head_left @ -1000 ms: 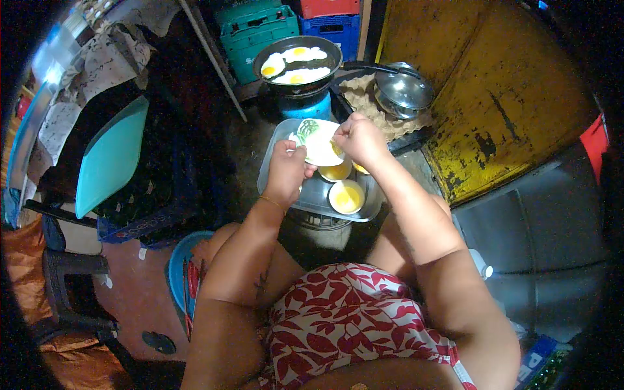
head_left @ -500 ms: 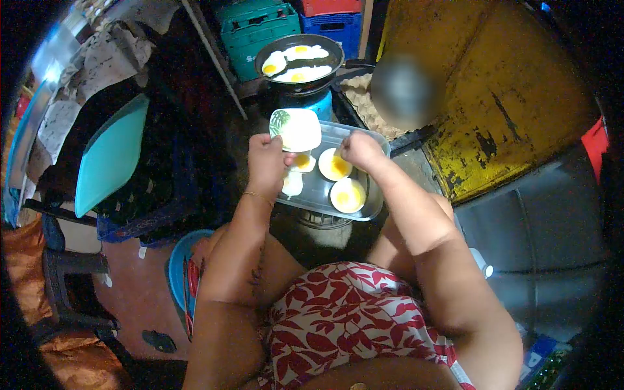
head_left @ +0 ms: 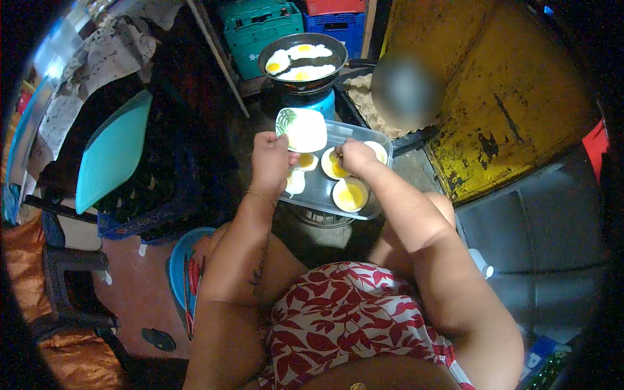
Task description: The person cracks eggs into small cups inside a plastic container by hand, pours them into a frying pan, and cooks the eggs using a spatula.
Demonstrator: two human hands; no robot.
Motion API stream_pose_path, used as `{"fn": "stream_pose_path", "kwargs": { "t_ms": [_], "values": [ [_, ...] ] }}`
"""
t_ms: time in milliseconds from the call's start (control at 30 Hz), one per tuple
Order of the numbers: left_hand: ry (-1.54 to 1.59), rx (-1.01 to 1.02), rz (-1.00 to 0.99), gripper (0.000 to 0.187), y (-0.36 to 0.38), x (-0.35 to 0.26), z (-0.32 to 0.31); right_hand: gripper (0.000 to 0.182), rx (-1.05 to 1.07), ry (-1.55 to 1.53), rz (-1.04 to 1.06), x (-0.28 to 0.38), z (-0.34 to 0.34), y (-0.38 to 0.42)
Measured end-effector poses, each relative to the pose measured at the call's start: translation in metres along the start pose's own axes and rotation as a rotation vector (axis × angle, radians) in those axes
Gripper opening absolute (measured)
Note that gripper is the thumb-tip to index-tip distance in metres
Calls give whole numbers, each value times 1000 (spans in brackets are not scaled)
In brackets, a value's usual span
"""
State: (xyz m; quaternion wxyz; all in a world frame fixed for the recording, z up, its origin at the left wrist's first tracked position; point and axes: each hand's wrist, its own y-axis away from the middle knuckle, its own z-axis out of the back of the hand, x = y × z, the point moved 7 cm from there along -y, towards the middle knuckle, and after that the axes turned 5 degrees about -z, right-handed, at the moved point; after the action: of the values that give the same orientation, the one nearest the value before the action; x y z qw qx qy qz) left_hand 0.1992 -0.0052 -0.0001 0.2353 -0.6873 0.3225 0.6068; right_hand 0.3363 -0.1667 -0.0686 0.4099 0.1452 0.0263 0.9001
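My left hand (head_left: 272,157) is closed on the near edge of a small white square dish (head_left: 308,132) with a green leaf pattern. The dish is above the far left part of a clear plastic tray (head_left: 317,197). Fingers bent together, my right hand (head_left: 357,158) reaches down into a small round bowl (head_left: 329,170) with yellow egg in it; its fingertips are partly hidden. Nearer me is another bowl (head_left: 351,195) of egg, and a third pale bowl (head_left: 379,152) shows behind my right hand. Fried eggs (head_left: 296,182) lie at the tray's left side.
Beyond the tray, a frying pan (head_left: 303,61) with several fried eggs sits on a burner, its handle pointing right. Green crates (head_left: 260,39) and a blue crate (head_left: 335,27) stand behind. A worn yellow panel (head_left: 494,97) is at right, a blue basin (head_left: 181,260) at lower left.
My right hand has shifted slightly and its fingers now dip into the middle bowl, uncovering the pale bowl behind. My left hand still holds the dish in nearly the same place.
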Motion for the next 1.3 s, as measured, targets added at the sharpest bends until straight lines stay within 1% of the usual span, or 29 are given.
{"fn": "stream_pose_path", "kwargs": {
  "t_ms": [133,200,333,400,433,500,533,600,633,700,733,767,833,867,933,967,1033,1067,1167,1233,1267,1300],
  "values": [
    [-35,5,16,21,4,-2,-2,23,-2,4,-8,8,6,7],
    [-19,8,16,22,4,0,-2,24,91,7,-7,12,6,14],
    [-4,13,21,23,2,4,-2,27,122,71,-50,9,20,14],
    [-12,22,14,23,2,4,-2,28,-91,0,-157,7,59,23],
    [-19,32,6,24,2,3,-2,28,-90,2,-157,8,64,26],
    [-28,55,19,24,6,3,-8,28,-411,-167,-45,11,95,40],
    [-42,80,24,25,7,4,-13,28,-414,-167,-50,13,103,47],
    [-50,110,23,24,11,6,-22,27,-390,-139,12,28,112,56],
    [-56,132,24,24,13,7,-27,27,-392,-142,6,29,112,57],
    [-38,168,26,24,14,14,-36,29,-317,-30,-22,29,107,57],
    [-16,199,29,23,15,17,-40,25,-333,-38,-29,25,102,54],
    [-16,198,30,23,15,19,-41,25,-332,-38,-29,23,100,52],
    [-42,204,62,21,20,19,-45,14,-404,-66,-25,19,104,50],
    [-42,202,64,21,19,22,-44,14,-402,-66,-24,19,104,49],
    [48,264,44,20,16,27,-49,12,-468,33,-23,21,107,52],
    [46,270,48,20,15,30,-49,12,-467,32,-30,21,107,53],
    [8,251,39,19,18,28,-51,11,-581,69,41,28,117,63],
    [8,252,42,19,20,27,-53,11,-579,69,38,28,117,64],
    [-31,233,38,18,18,27,-51,12,-580,-17,49,27,119,62],
    [27,232,54,18,14,31,-48,13,-542,-281,52,18,119,58],
    [27,227,60,18,12,33,-46,15,-560,-365,36,11,115,55],
    [11,198,63,19,10,32,-41,15,-499,-400,-10,7,119,59]
  ]
}}
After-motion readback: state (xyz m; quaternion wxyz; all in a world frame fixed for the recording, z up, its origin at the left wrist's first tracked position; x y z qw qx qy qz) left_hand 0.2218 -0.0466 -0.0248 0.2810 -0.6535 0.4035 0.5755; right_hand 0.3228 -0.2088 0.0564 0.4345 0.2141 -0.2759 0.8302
